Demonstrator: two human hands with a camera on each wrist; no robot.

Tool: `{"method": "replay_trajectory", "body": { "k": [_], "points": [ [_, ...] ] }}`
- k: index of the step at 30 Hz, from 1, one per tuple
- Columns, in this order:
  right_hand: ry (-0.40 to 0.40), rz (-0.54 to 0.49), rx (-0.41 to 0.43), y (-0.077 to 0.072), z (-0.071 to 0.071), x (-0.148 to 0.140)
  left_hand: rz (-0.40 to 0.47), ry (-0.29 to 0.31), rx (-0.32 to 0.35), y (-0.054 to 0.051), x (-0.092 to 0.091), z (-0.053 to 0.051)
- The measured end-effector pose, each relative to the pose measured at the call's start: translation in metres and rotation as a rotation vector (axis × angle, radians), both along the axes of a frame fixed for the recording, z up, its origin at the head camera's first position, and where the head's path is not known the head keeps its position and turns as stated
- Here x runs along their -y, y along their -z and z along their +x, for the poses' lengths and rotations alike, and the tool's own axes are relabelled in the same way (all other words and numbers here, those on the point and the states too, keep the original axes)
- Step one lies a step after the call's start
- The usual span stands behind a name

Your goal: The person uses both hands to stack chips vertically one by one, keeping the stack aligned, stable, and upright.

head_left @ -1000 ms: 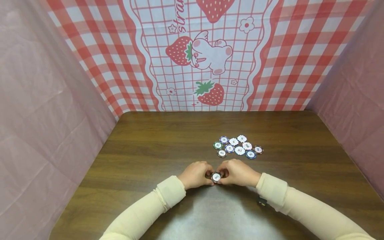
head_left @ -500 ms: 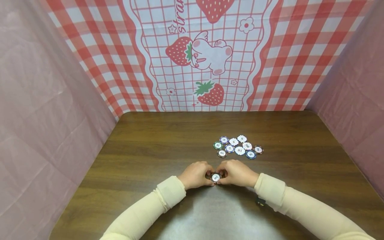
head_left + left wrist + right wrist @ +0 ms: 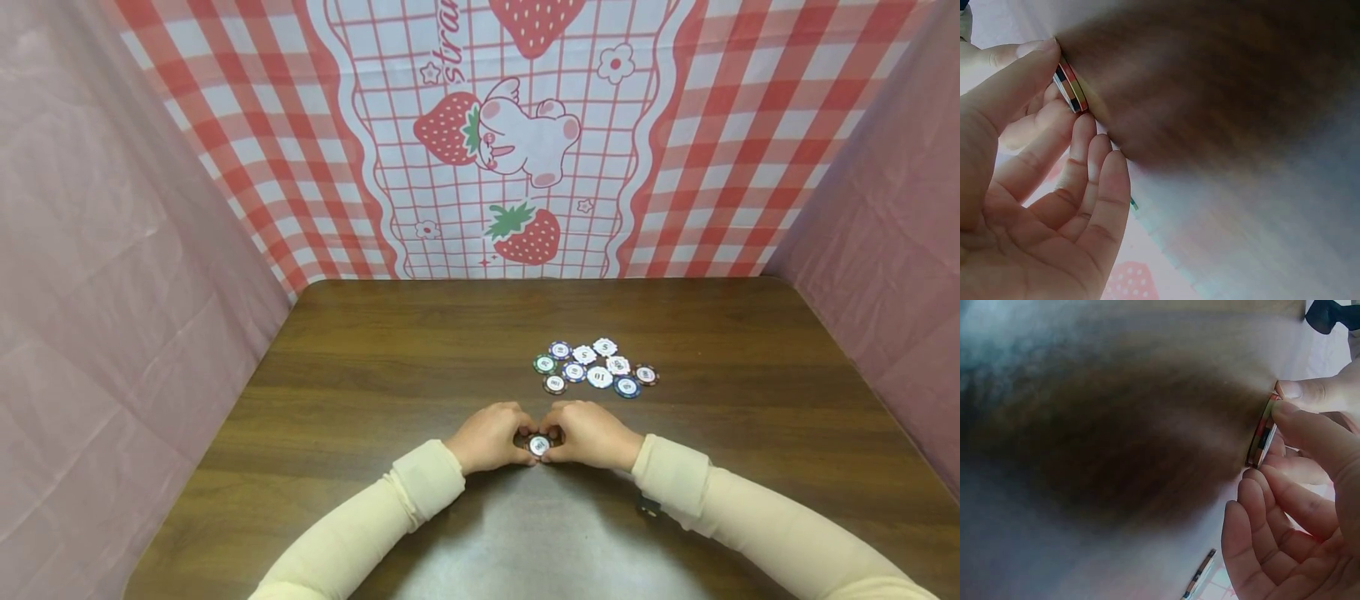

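A small stack of poker chips (image 3: 538,446), a white-centred 100 chip on top, lies low at the tabletop near the middle front. My left hand (image 3: 491,437) pinches it from the left, thumb on the near side and fingers on the far side. From the right, my right hand (image 3: 594,435) holds it the same way. Two layers of the stack's edge (image 3: 1071,86) show in the left wrist view, striped red, black and pale. The right wrist view shows the striped edge (image 3: 1262,434) too, with thumbs and fingertips of both hands around it.
Several loose poker chips (image 3: 599,377) lie flat in a cluster beyond the hands, to the right. They rest on a brown wooden table (image 3: 360,375). A red-checked strawberry cloth (image 3: 525,158) hangs behind it, with pink cloth (image 3: 150,275) at the sides.
My right hand and forearm have shifted slightly left. The top chip has moved slightly left and toward me, and its number has turned a little. The left hand and loose chips stay put.
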State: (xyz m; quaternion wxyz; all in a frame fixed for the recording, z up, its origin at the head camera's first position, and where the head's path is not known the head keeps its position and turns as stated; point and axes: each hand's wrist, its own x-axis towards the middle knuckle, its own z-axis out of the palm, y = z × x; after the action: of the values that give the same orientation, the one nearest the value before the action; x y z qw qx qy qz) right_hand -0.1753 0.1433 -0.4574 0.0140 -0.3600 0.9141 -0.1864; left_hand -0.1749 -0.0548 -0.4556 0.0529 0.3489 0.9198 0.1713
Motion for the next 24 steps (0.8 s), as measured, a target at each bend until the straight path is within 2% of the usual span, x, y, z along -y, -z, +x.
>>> {"method": "replay_trajectory", "body": {
  "k": [7, 13, 24],
  "points": [
    [0.011, -0.02, 0.001, -0.001, 0.001, 0.0, -0.006, -0.002, 0.001, -0.001, 0.0, 0.0],
    [0.021, -0.093, 0.024, -0.006, -0.001, -0.003, -0.001, 0.016, -0.006, -0.003, 0.0, 0.001],
    [0.124, -0.281, 0.108, -0.012, -0.009, -0.027, -0.011, -0.001, 0.012, -0.003, 0.0, 0.0]
  ]
}}
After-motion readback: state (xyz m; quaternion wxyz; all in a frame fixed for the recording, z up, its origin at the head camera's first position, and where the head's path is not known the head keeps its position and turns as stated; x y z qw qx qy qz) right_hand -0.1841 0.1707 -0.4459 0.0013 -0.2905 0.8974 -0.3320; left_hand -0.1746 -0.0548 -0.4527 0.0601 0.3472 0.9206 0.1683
